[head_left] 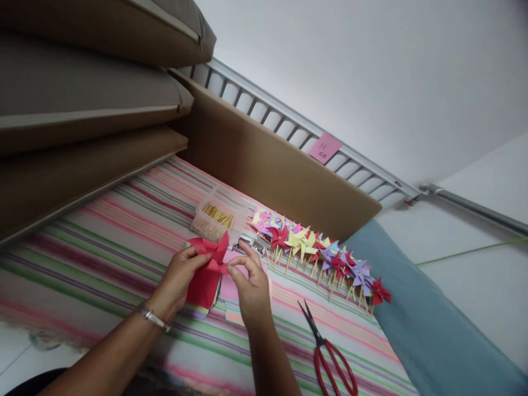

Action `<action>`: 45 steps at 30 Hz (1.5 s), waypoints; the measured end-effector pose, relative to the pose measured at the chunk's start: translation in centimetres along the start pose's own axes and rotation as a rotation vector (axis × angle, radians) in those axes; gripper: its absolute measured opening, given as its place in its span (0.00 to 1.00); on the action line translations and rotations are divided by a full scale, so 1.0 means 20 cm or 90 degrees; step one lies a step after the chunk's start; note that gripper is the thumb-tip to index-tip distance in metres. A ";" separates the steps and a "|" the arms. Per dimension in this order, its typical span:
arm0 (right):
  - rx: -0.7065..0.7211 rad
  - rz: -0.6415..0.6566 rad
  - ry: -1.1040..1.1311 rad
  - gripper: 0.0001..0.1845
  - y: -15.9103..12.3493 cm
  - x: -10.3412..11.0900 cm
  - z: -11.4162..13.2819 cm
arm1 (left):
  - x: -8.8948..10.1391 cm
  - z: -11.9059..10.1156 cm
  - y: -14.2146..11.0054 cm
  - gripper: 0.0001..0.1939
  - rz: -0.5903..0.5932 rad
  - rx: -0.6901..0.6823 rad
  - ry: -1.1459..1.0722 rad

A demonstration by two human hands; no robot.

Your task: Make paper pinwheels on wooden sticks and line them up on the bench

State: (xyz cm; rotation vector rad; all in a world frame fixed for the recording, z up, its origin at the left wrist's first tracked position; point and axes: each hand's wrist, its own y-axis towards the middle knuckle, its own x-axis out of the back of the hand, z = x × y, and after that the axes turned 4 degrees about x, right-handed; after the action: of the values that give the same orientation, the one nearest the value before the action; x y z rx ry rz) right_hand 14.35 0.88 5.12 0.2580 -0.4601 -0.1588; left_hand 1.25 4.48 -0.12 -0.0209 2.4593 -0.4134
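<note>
My left hand (181,272) is closed on a red paper pinwheel (214,253), its thumb pressed on the folded blades. My right hand (251,289) pinches thumb and index finger together at the pinwheel's right edge, other fingers raised; whether a tiny piece sits in that pinch I cannot make out. Below the pinwheel lies a stack of red paper squares (204,289). Pink paper squares (231,289) lie beside it, partly behind my right hand. Just beyond my hands stands a clear plastic box (198,220) with gold-coloured pins (218,215) and thin pale pieces in its compartments.
Red-handled scissors (319,341) lie on the striped cloth (136,236) to the right. Several finished pinwheels on sticks (303,242) form a row along a brown board (280,165). Stacked cushioned panels (91,93) rise at left. A pink note (325,147) hangs on the metal rail.
</note>
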 end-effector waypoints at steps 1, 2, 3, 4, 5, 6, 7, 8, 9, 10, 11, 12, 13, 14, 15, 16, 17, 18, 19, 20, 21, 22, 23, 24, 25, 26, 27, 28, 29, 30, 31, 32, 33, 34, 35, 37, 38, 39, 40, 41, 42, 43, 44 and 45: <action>-0.014 0.000 0.000 0.04 -0.01 -0.02 0.00 | -0.01 0.01 -0.01 0.10 0.008 0.007 0.005; -0.024 0.001 -0.001 0.05 -0.02 -0.04 -0.01 | -0.02 0.03 -0.02 0.10 0.015 0.012 0.009; -0.032 0.000 -0.006 0.05 -0.03 -0.05 -0.01 | -0.02 0.04 -0.02 0.10 0.019 0.014 0.014; -0.036 -0.004 -0.012 0.05 -0.03 -0.06 -0.02 | -0.03 0.05 -0.03 0.10 0.019 0.013 0.023; -0.040 -0.010 -0.017 0.05 -0.04 -0.07 -0.02 | -0.04 0.06 -0.03 0.10 0.017 0.010 0.035; -0.044 -0.016 -0.021 0.05 -0.04 -0.07 -0.03 | -0.04 0.07 -0.03 0.11 0.012 0.004 0.049; -0.048 -0.022 -0.023 0.05 -0.04 -0.07 -0.04 | -0.04 0.08 -0.04 0.11 0.006 -0.003 0.063; -0.050 -0.027 -0.024 0.05 -0.04 -0.07 -0.04 | -0.05 0.08 -0.04 0.11 0.002 -0.010 0.075; -0.051 -0.028 -0.025 0.05 -0.04 -0.06 -0.05 | -0.05 0.09 -0.04 0.12 -0.001 -0.016 0.083; -0.052 -0.029 -0.025 0.06 -0.04 -0.06 -0.06 | -0.05 0.09 -0.05 0.12 0.000 -0.023 0.087; -0.053 -0.029 -0.025 0.06 -0.04 -0.05 -0.06 | -0.06 0.08 -0.05 0.12 0.004 -0.029 0.088; -0.053 -0.030 -0.025 0.06 -0.04 -0.05 -0.07 | -0.06 0.08 -0.05 0.13 0.007 -0.035 0.089; -0.054 -0.031 -0.024 0.06 -0.04 -0.04 -0.07 | -0.06 0.08 -0.05 0.13 0.008 -0.042 0.092; -0.056 -0.030 -0.023 0.05 -0.04 -0.04 -0.07 | -0.07 0.07 -0.05 0.14 0.007 -0.047 0.095; -0.059 -0.028 -0.022 0.05 -0.04 -0.04 -0.07 | -0.07 0.07 -0.05 0.14 0.005 -0.050 0.098; -0.061 -0.027 -0.022 0.05 -0.04 -0.04 -0.07 | -0.07 0.07 -0.05 0.15 0.003 -0.050 0.099; -0.063 -0.024 -0.023 0.05 -0.04 -0.04 -0.07 | -0.07 0.07 -0.06 0.15 0.003 -0.048 0.098; -0.064 -0.024 -0.025 0.05 -0.04 -0.04 -0.07 | -0.07 0.07 -0.06 0.15 0.005 -0.046 0.095; -0.064 -0.023 -0.027 0.05 -0.04 -0.04 -0.07 | -0.07 0.08 -0.06 0.15 0.009 -0.045 0.090; -0.062 -0.022 -0.028 0.06 -0.04 -0.04 -0.07 | -0.07 0.08 -0.06 0.15 0.015 -0.042 0.085; -0.062 -0.021 -0.027 0.06 -0.04 -0.04 -0.07 | -0.07 0.08 -0.06 0.14 0.021 -0.039 0.081; -0.062 -0.018 -0.025 0.06 -0.04 -0.03 -0.07 | -0.07 0.08 -0.06 0.14 0.025 -0.036 0.079; -0.062 -0.017 -0.021 0.06 -0.04 -0.03 -0.07 | -0.07 0.08 -0.06 0.13 0.028 -0.031 0.079; -0.064 -0.016 -0.017 0.06 -0.03 -0.03 -0.07 | -0.07 0.08 -0.07 0.12 0.030 -0.026 0.081; -0.067 -0.017 -0.013 0.06 -0.03 -0.03 -0.07 | -0.07 0.08 -0.07 0.12 0.030 -0.020 0.084; -0.070 -0.020 -0.009 0.06 -0.03 -0.03 -0.06 | -0.07 0.08 -0.06 0.13 0.030 -0.017 0.089; -0.071 -0.021 -0.007 0.06 -0.03 -0.03 -0.06 | -0.07 0.08 -0.06 0.13 0.032 -0.014 0.093; -0.071 -0.023 -0.005 0.06 -0.03 -0.02 -0.06 | -0.07 0.08 -0.06 0.13 0.037 -0.012 0.098; -0.072 -0.023 -0.003 0.06 -0.03 -0.02 -0.07 | -0.07 0.08 -0.06 0.13 0.042 -0.010 0.103; -0.071 -0.022 -0.002 0.06 -0.03 -0.02 -0.07 | -0.07 0.08 -0.06 0.14 0.047 -0.009 0.108; -0.071 -0.021 -0.002 0.06 -0.03 -0.02 -0.07 | -0.07 0.08 -0.05 0.14 0.048 -0.008 0.114; -0.072 -0.021 -0.002 0.05 -0.03 -0.01 -0.07 | -0.07 0.08 -0.05 0.15 0.049 -0.006 0.118; -0.072 -0.022 -0.003 0.05 -0.03 -0.01 -0.07 | -0.07 0.08 -0.05 0.15 0.047 -0.006 0.120; -0.071 -0.024 -0.003 0.05 -0.03 -0.01 -0.07 | -0.06 0.08 -0.05 0.16 0.045 -0.006 0.121; -0.068 -0.025 -0.004 0.05 -0.03 -0.01 -0.07 | -0.06 0.08 -0.05 0.17 0.043 -0.008 0.121; -0.057 -0.024 -0.009 0.05 -0.03 -0.01 -0.08 | -0.06 0.08 -0.06 0.18 0.046 -0.010 0.121; -0.048 -0.022 -0.012 0.05 -0.03 0.00 -0.08 | -0.06 0.08 -0.06 0.18 0.049 -0.010 0.123; -0.040 -0.021 -0.014 0.05 -0.03 0.00 -0.08 | -0.06 0.08 -0.06 0.18 0.051 -0.010 0.126; -0.033 -0.019 -0.014 0.05 -0.03 0.00 -0.08 | -0.06 0.08 -0.06 0.17 0.051 -0.010 0.128; -0.027 -0.018 -0.013 0.05 -0.03 0.00 -0.08 | -0.06 0.08 -0.06 0.17 0.049 -0.010 0.131; -0.024 -0.017 -0.009 0.05 -0.03 0.00 -0.08 | -0.06 0.09 -0.06 0.16 0.048 -0.011 0.132; -0.024 -0.015 -0.006 0.05 -0.03 0.00 -0.08 | -0.07 0.09 -0.05 0.16 0.046 -0.012 0.133; -0.024 -0.012 -0.003 0.05 -0.03 0.00 -0.08 | -0.07 0.09 -0.05 0.16 0.046 -0.014 0.134; -0.026 -0.009 -0.002 0.05 -0.03 0.00 -0.09 | -0.07 0.09 -0.05 0.16 0.047 -0.015 0.133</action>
State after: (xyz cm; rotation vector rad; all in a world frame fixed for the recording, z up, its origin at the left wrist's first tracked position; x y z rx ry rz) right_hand 15.04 0.64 3.44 0.2218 -0.4574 -0.1822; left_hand 3.32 3.17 -0.42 0.1091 2.6612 -0.3712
